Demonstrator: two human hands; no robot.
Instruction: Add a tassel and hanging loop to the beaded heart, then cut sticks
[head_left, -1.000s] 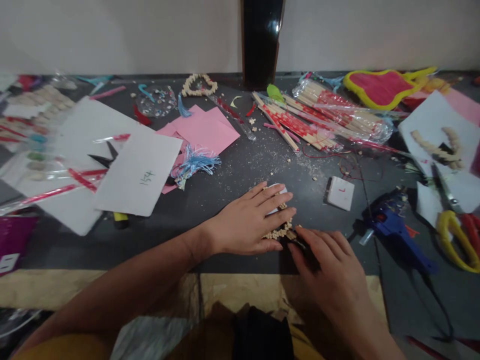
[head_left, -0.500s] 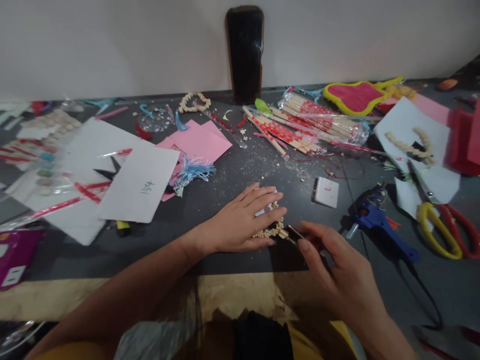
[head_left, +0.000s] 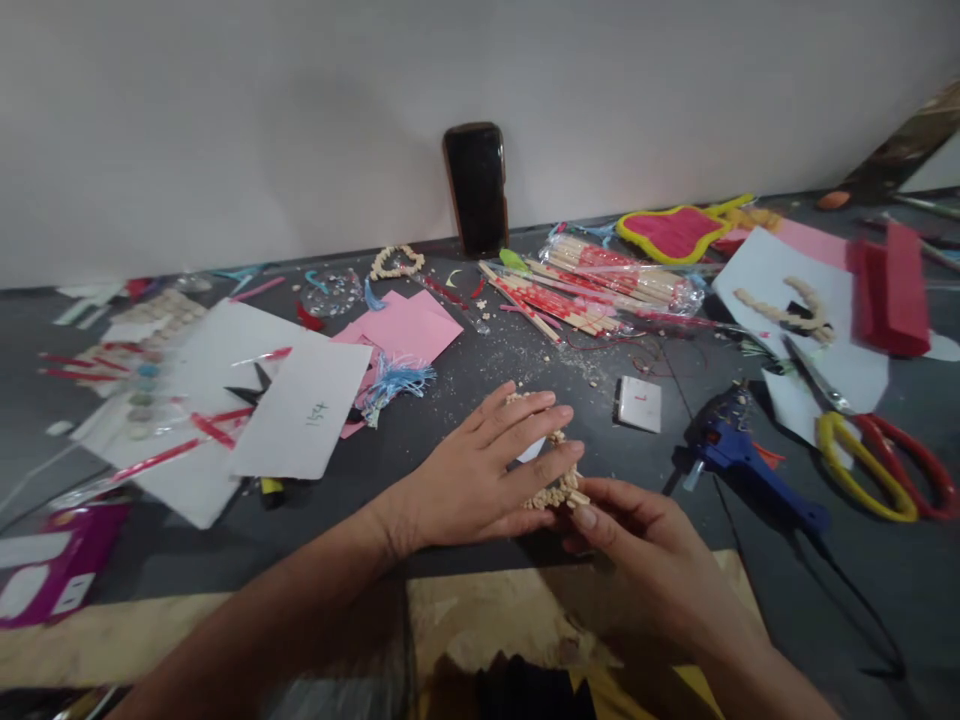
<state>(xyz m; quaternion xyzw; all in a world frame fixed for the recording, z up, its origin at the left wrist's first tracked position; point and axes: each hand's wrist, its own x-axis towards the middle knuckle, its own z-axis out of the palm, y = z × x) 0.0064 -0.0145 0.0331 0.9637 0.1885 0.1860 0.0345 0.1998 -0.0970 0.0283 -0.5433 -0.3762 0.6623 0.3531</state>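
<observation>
A small frame (head_left: 553, 494) of pale wooden bits with a white centre lies on the dark table, partly hidden under my left hand (head_left: 499, 465). That hand rests flat over it, fingers spread. At the frame's lower right corner, my right hand (head_left: 637, 530) pinches a short pale wooden stick (head_left: 578, 498) between thumb and fingers, right against the edge. The fingers hide most of the stick. A small white square block (head_left: 639, 404) marked in red sits beyond the right hand. To the right lies a blue glue gun (head_left: 731, 440) with its cord trailing toward me.
Red and yellow handled scissors (head_left: 870, 450) lie at the right near a red folded paper (head_left: 892, 290). Bundled wooden sticks (head_left: 600, 275), pink paper (head_left: 412, 325) and a blue tassel (head_left: 397, 380) lie behind. White sheets (head_left: 300, 415) cover the left. A phone (head_left: 476, 190) leans on the wall.
My right hand has moved in against the frame, bringing the short stick to its lower corner. My left hand stays spread over the frame. The camera view has tilted.
</observation>
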